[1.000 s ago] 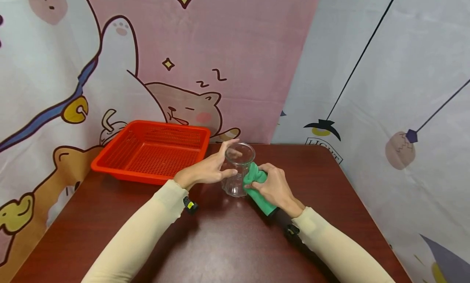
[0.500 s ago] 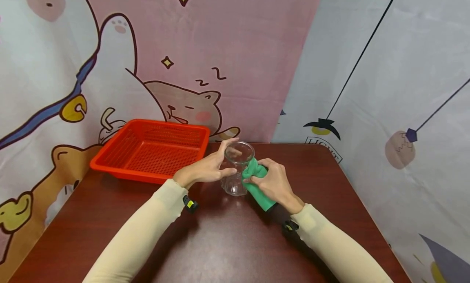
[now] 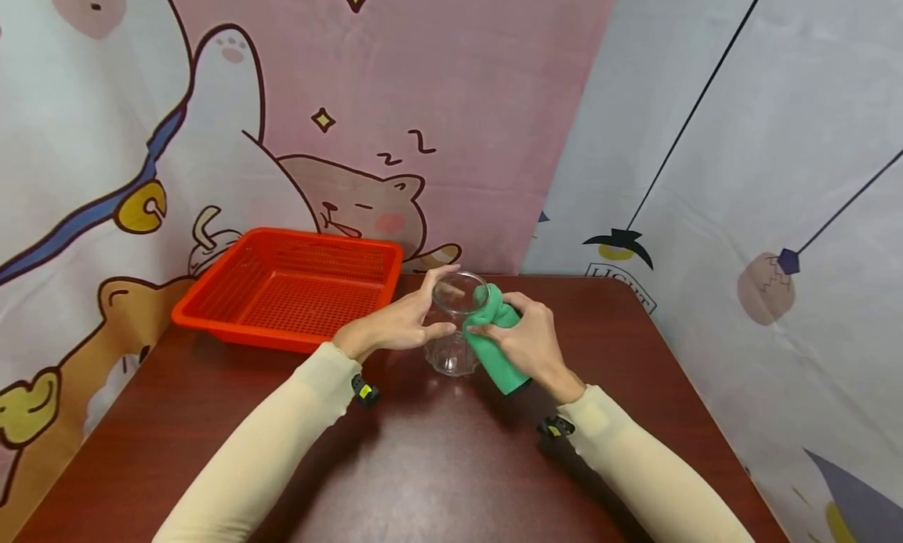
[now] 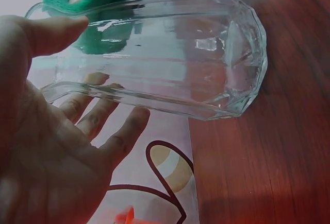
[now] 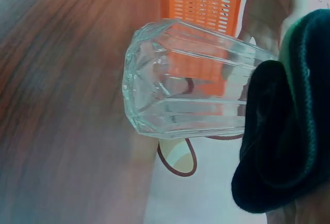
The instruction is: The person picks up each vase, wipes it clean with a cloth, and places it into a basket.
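Note:
A clear, faceted glass vase point(image 3: 451, 360) stands upright on the table, its round mouth facing up. My left hand point(image 3: 397, 323) holds it from the left, the thumb on the near side and the fingers around the far side. On the other side, my right hand point(image 3: 534, 343) grips a folded green cloth point(image 3: 502, 364) and presses it to the vase at the rim, with some cloth over the edge. In the right wrist view the cloth point(image 5: 273, 141) looks nearly black and covers the mouth end. The left wrist view shows the left thumb and fingers point(image 4: 121, 139) spread along the glass.
An orange-red plastic basket point(image 3: 212, 327) with slotted walls sits at the back left of the dark reddish wood table point(image 3: 451, 472). Behind the table hangs a printed cartoon backdrop point(image 3: 480, 120), and a pale one point(image 3: 776, 135) runs along the right side.
My right hand has slid the green cloth up along the side of the vase to its rim. The left hand and the vase have stayed in place.

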Tool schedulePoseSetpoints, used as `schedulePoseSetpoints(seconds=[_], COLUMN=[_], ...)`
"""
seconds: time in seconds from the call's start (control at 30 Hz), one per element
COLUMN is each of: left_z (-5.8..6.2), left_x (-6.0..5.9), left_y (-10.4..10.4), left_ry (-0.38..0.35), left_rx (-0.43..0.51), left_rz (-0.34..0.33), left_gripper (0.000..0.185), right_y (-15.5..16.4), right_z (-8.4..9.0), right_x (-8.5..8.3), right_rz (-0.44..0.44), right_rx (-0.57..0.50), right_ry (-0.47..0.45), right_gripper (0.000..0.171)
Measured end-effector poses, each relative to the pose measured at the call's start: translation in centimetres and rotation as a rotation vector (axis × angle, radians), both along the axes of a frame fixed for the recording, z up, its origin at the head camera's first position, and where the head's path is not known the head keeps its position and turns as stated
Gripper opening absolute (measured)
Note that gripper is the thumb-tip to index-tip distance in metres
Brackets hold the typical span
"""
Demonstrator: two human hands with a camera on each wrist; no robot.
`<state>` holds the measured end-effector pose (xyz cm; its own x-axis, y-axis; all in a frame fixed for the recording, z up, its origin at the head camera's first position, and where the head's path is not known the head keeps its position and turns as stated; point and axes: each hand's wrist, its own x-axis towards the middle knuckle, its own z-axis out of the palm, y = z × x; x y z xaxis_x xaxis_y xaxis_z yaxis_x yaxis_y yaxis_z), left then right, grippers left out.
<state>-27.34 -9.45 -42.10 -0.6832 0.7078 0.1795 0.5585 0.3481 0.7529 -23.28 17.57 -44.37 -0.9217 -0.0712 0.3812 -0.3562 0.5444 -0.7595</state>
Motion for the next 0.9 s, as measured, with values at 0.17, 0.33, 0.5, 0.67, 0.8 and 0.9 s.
schedulePoseSetpoints(seconds=[0.17,0.33,0.5,0.67,0.8,0.9], left_z=[-0.1,-0.1,-0.2,0.1,0.1,0.0], left_x=[0.0,0.2,0.3,0.3,0.2,0.2], left_y=[0.2,0.2,0.2,0.3,0.3,0.2], left_ry=[-0.003,-0.005,-0.001,0.000,0.001,-0.001], left_rx=[-0.006,-0.006,0.006,0.010,0.012,0.008], left_rz=[0.007,0.025,0.025,0.017,0.019,0.022], left_gripper=[0.100,0.100,0.098,0.098,0.099,0.099], right_y=[0.5,0.9,1.1,1.2,1.2,1.2], right_z=[0.1,0.7,1.3,1.5,1.7,1.8], right_x=[0.1,0.1,0.2,0.2,0.3,0.4], right_rz=[0.015,0.022,0.024,0.029,0.036,0.043], right_rx=[-0.062,-0.106,-0.104,-0.072,-0.059,-0.048], right_ry=[0.009,0.014,0.019,0.026,0.025,0.022], right_gripper=[0.052,0.051,0.052,0.053,0.053,0.053])
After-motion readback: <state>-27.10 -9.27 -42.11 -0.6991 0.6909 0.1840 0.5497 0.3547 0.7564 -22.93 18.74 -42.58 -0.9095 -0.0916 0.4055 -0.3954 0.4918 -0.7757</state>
